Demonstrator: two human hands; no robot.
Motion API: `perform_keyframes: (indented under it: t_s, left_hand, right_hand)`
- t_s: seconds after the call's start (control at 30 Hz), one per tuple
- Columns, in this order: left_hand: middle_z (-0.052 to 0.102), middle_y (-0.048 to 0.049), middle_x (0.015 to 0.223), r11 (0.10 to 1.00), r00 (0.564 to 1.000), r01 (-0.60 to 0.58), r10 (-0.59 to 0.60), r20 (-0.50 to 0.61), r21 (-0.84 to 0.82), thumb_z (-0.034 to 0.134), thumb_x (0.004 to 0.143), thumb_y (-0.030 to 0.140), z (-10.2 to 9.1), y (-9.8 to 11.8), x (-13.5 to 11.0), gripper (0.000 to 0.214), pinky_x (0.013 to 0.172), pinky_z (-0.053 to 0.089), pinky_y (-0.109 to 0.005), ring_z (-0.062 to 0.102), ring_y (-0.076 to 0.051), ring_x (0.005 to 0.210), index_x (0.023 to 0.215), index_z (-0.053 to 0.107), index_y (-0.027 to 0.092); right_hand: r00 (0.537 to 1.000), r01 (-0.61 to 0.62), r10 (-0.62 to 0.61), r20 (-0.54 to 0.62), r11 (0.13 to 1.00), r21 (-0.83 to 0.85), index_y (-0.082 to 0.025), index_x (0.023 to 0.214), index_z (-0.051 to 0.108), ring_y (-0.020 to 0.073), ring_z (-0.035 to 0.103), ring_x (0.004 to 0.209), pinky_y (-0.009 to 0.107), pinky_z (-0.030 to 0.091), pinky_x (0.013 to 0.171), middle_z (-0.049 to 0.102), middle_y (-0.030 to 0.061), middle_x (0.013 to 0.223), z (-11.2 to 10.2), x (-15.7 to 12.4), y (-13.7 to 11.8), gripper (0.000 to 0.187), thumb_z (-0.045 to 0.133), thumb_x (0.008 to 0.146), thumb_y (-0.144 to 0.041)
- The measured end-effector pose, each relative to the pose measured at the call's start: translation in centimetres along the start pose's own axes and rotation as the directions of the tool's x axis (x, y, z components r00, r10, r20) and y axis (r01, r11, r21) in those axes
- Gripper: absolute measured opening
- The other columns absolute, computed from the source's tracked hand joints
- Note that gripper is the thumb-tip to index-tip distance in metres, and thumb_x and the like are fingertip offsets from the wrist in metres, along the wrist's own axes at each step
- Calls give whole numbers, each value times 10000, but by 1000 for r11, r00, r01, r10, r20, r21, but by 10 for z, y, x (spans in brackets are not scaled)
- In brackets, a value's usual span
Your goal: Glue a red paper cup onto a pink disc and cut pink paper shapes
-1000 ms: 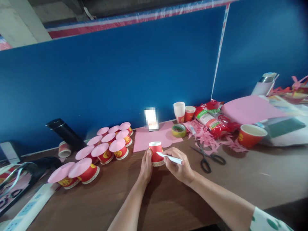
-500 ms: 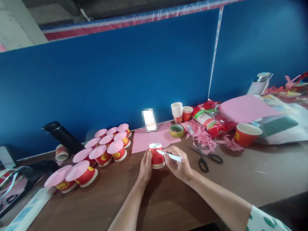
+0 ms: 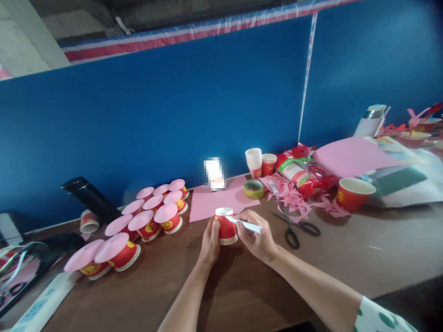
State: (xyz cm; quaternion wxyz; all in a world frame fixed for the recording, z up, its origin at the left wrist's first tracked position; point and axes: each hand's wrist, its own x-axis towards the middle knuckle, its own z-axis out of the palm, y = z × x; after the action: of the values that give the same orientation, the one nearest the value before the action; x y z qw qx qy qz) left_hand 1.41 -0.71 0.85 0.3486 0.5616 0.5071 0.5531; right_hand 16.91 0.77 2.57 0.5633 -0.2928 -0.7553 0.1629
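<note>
A red paper cup (image 3: 227,229) stands upside down on the brown table, its white base uppermost and a patterned band around its lower rim. My left hand (image 3: 209,242) is closed around the cup's left side, fingers partly hidden behind it. In my right hand (image 3: 258,240) is a slim white pen (image 3: 249,225), pinched between thumb and fingers. Its tip points left and meets the cup near the upper edge; whether it touches cannot be made out. Just right of that hand lie black-handled scissors (image 3: 293,229).
Several upturned red cups topped with pink paper discs (image 3: 112,248) stand at left, near a black bottle (image 3: 90,198). Behind my hands lie pink paper (image 3: 207,203) and a tape roll (image 3: 254,189). Pink shreds (image 3: 293,196), a red packet (image 3: 296,173) and an upright cup (image 3: 355,193) occupy the right.
</note>
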Motion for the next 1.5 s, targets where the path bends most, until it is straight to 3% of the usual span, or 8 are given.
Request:
perform_keyframes:
  t_s: [0.37,0.87,1.5]
  left_hand:
    - [615,-94,1055,1000,1000,-6,7,-6,29,362,843,441,2,0,-1,415,862,405,-328,558,-215,959,1064,552,147]
    - [644,-74,956,999,999,34,-34,-20,5,376,833,456,2,4,-1,398,806,422,-290,581,-187,854,988,572,146]
    - [619,-81,1049,1000,1000,6,-6,6,-11,365,848,432,2,2,-1,392,857,395,-307,562,-199,937,1032,568,151]
  right_hand:
    - [1000,9,-9,-17,1000,-6,-188,878,568,176,570,718,305,470,701,604,54,766,-1,2,-1,126,455,825,-204]
    - [1000,11,-12,-13,999,-33,-190,822,561,164,551,659,283,451,641,586,36,706,1,0,2,96,469,818,-217]
    - [999,-13,13,-29,1000,10,-180,869,570,166,579,717,289,467,687,619,51,779,-2,1,0,112,471,818,-193]
